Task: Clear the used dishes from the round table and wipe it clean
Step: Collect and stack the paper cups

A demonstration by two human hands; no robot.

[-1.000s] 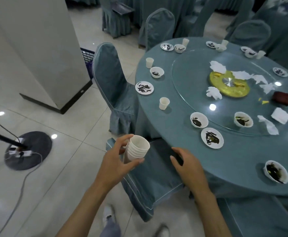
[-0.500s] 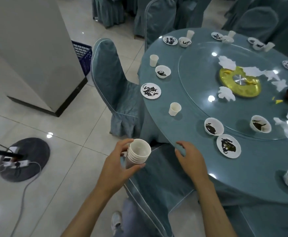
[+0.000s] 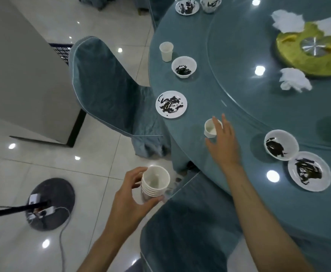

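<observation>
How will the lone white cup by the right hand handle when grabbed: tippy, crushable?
Probably light: the cup looks thin-walled and empty, like the ones nested in the stack of cups in the left hand. It likely tips or skids if nudged, being narrow-based on the smooth round table. Its thin walls may flex under a hard squeeze.
</observation>
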